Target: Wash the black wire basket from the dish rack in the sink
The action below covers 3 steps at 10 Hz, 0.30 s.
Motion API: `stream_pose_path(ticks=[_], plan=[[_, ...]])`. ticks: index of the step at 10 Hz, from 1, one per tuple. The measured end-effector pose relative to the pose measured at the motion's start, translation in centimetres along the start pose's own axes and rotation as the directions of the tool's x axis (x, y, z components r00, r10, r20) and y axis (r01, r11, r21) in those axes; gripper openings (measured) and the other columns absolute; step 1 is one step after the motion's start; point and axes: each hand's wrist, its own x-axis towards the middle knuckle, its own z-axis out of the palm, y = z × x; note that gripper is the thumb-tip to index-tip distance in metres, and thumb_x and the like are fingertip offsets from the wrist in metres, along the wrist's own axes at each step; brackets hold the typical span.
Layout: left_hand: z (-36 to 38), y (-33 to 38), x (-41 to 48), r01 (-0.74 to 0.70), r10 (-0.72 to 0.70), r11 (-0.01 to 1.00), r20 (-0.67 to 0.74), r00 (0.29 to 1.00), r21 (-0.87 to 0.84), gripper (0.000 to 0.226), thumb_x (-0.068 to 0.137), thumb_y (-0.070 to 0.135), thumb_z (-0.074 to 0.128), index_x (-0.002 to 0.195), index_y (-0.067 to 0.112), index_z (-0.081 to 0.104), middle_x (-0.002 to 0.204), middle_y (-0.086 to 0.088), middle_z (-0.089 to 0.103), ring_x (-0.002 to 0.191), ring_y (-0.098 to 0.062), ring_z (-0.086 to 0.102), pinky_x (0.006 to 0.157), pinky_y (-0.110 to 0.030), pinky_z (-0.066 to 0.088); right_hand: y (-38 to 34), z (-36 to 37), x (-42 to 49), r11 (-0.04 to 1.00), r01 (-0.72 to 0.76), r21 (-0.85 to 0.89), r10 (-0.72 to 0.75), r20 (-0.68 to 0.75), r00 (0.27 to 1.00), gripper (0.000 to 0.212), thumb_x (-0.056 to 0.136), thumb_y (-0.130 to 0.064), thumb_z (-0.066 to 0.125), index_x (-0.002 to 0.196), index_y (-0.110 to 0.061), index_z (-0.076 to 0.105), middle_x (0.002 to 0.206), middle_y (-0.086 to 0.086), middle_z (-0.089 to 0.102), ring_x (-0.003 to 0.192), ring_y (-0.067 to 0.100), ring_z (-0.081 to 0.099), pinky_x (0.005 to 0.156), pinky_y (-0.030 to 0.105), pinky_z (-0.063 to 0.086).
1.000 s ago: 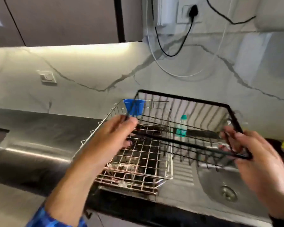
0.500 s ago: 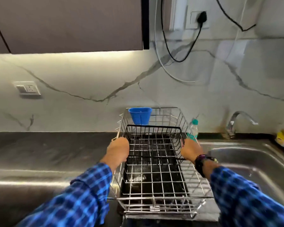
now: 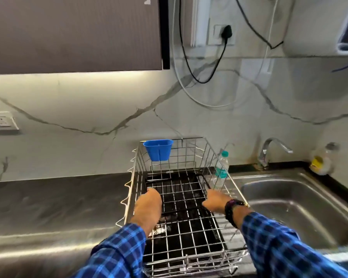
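The black wire basket (image 3: 201, 179) lies low inside the steel dish rack (image 3: 191, 139) on the counter, left of the sink (image 3: 289, 209). My left hand (image 3: 148, 205) reaches into the rack and grips the basket's left rim with curled fingers. My right hand (image 3: 215, 201), with a dark band on its wrist, grips the right rim. The rack's wires cross over much of the basket, and its near end is hard to make out against the dark tray below.
A blue plastic cup (image 3: 158, 151) hangs on the rack's back rim. A water bottle (image 3: 222, 169) stands between rack and sink. The faucet (image 3: 269, 151) rises behind the sink, a yellowish container (image 3: 319, 161) to its right. Cords hang down the marble wall.
A second ago the basket was held up and tilted above the rack, towards the sink. Now it is down inside the rack, with both hands still on its sides.
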Motion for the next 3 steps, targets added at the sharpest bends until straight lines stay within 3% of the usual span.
stream_pose_path(ticks=[1,2,3], plan=[[-2.2,0.7,-1.4,-0.17,0.189,0.969,-0.094,0.977,0.18,0.054,0.096,-0.004,0.037,0.149,0.005,0.032,0.124,-0.018,0.065,0.11,-0.032,0.065,0.091,-0.041,0.053,0.2,-1.4,-2.6,0.993,0.089,0.083,-0.086,-0.036,0.996,0.043,0.098,-0.028,0.05,0.137,-0.013,0.046,0.131,0.009,0.058,0.116,0.025,0.06,0.097,0.039,0.052],[-4.9,2.0,-4.4,-0.277,0.33,0.927,-0.2,0.922,0.251,0.046,0.094,-0.004,0.042,0.138,0.01,0.041,0.106,-0.007,0.069,0.098,-0.027,0.069,0.08,-0.039,0.053,2.0,-3.9,-6.2,0.964,0.24,0.118,-0.225,-0.127,0.966,0.04,0.098,-0.028,0.051,0.136,-0.015,0.049,0.124,0.006,0.06,0.109,0.019,0.061,0.098,0.037,0.052],[-6.7,4.2,-7.7,-0.318,0.375,0.923,-0.316,0.872,0.217,0.047,0.101,0.014,0.044,0.147,0.017,0.034,0.083,0.005,0.06,0.075,-0.016,0.065,0.068,-0.031,0.054,4.8,-7.2,-10.4,0.927,0.331,0.175,-0.264,-0.323,0.909,0.036,0.099,-0.022,0.054,0.134,-0.013,0.053,0.114,0.004,0.063,0.083,0.005,0.058,0.072,0.01,0.047]])
